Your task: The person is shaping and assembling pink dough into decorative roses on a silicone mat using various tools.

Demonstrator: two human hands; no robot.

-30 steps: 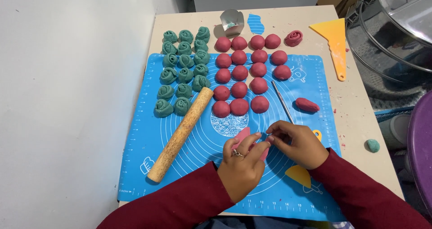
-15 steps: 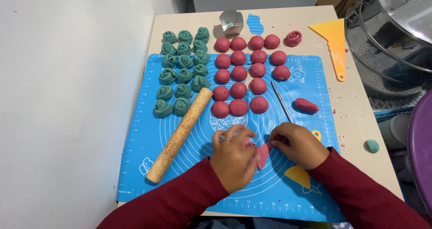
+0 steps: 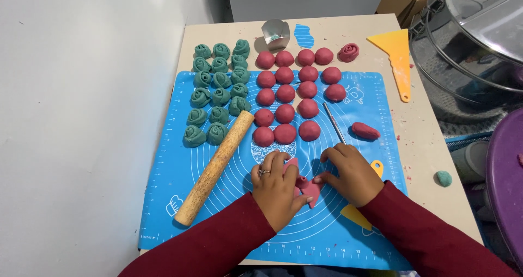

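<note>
Both my hands work a flat piece of pink dough [image 3: 308,188] low on the blue silicone mat [image 3: 354,92]. My left hand [image 3: 277,189] lies over its left part with fingers curled around it. My right hand [image 3: 351,173] pinches its right edge with the fingertips. Several pink dough balls [image 3: 285,113] sit in rows just above my hands. Several green dough roses [image 3: 217,96] stand to their left. A wooden rolling pin [image 3: 215,167] lies diagonally left of my left hand.
A thin metal stick [image 3: 334,123] and a pink dough lump [image 3: 365,130] lie above my right hand. A pink rose [image 3: 348,52], a metal cutter [image 3: 275,33] and a yellow scraper [image 3: 396,56] sit at the table's far side. A small green ball [image 3: 443,178] rests right. A pot lid [image 3: 479,32] is right.
The pink dough was lifted between my fingertips, then brought down onto the mat. My left hand now covers its left part while my right hand holds the edge.
</note>
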